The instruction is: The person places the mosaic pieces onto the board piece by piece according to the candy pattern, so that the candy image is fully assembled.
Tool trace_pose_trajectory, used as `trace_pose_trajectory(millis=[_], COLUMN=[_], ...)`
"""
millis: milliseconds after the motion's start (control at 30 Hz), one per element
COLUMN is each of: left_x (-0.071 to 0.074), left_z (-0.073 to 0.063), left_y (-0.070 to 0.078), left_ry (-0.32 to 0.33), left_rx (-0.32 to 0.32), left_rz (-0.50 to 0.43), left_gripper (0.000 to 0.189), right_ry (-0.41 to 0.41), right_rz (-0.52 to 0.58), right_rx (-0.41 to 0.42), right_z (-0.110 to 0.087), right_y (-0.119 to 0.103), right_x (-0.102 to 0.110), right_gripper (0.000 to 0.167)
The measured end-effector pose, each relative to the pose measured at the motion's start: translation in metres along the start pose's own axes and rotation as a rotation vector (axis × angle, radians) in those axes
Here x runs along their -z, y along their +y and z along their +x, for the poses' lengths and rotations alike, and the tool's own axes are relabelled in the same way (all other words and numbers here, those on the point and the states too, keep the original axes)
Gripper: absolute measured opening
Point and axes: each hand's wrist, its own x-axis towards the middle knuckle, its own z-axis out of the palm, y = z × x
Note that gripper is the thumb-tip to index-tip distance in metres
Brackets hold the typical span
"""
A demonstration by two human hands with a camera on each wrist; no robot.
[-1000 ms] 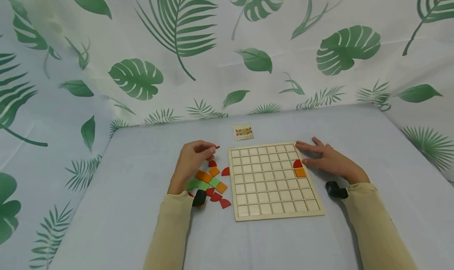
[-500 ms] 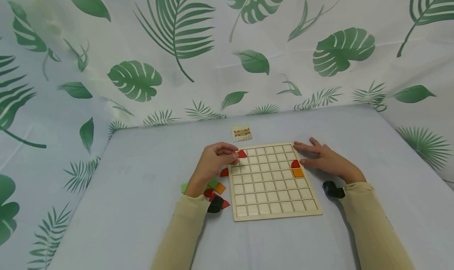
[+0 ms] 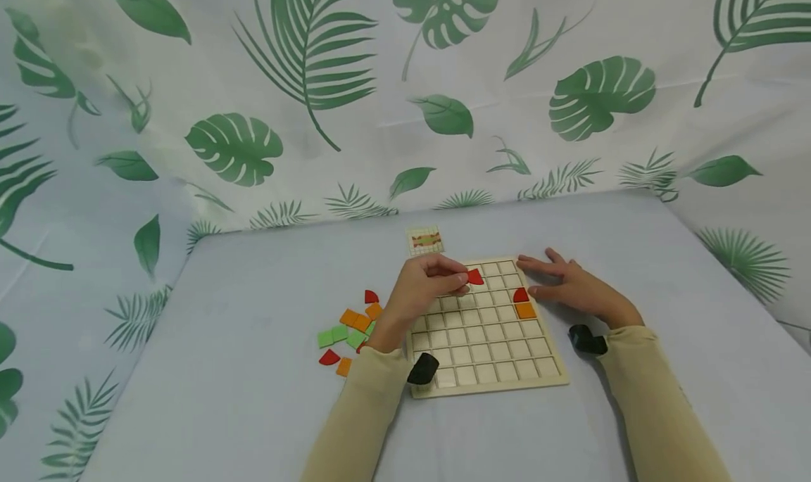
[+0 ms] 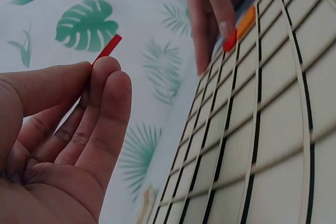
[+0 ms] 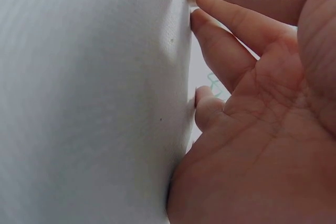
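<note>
Between thumb and fingertips my left hand (image 3: 426,288) pinches a red quarter-circle tile (image 3: 475,277), held above the upper part of the wooden grid board (image 3: 488,391). The left wrist view shows that same red tile (image 4: 107,49) edge-on, raised off the board. My right hand (image 3: 579,290) rests at the board's right edge with its fingers spread and fairly straight. Close to its thumb, a second red tile (image 3: 520,295) lies in a right-column square, and an orange square tile (image 3: 526,311) fills the square just below.
Left of the board lie loose tiles: green squares (image 3: 332,336), orange squares (image 3: 355,319) and red quarter-circles (image 3: 329,357), partly hidden by my left forearm. Behind the board is a small pattern card (image 3: 425,239). A leaf-printed cloth (image 3: 355,158) hangs beyond the table.
My left hand has carried the red tile from the loose pile rightward over the board. The right hand has stayed at the board's edge. The view has shifted slightly.
</note>
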Motion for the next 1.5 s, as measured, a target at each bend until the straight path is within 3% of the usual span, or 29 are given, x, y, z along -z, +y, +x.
trace_pose_trajectory(millis=[133, 267, 567, 667, 933, 1100, 1333, 1500], left_x=[-0.013, -0.027, -0.057, -0.065, -0.081, -0.089, -0.1, -0.103], left_z=[0.003, 0.006, 0.01, 0.011, 0.008, 0.008, 0.01, 0.009], left_y=[-0.003, -0.007, -0.018, -0.023, -0.032, -0.035, -0.043, -0.044], left_ry=[-0.004, 0.003, -0.018, -0.003, 0.035, 0.03, 0.054, 0.068], left_rx=[-0.006, 0.034, 0.104, 0.121, 0.16, 0.133, 0.053, 0.035], left_rz=[-0.026, -0.035, 0.181, 0.24, 0.293, 0.376, 0.641, 0.669], left_gripper=[0.015, 0.013, 0.001, 0.007, 0.015, 0.013, 0.012, 0.013], right_ry=[-0.01, -0.011, 0.005, 0.007, 0.004, 0.011, 0.017, 0.01], right_rz=[-0.015, -0.03, -0.028, -0.025, -0.015, -0.021, -0.017, -0.007], right_rx=[-0.004, -0.001, 0.052, 0.051, 0.045, 0.051, 0.046, 0.034], right_z=[0.002, 0.004, 0.008, 0.009, 0.008, 0.005, 0.002, 0.002], right_y=[-0.001, -0.003, -0.007, -0.008, -0.01, -0.007, -0.003, 0.0], right_x=[-0.001, 0.0, 0.001, 0.001, 0.0, 0.001, 0.001, 0.0], right_gripper=[0.069, 0.069, 0.065, 0.065, 0.064, 0.065, 0.065, 0.066])
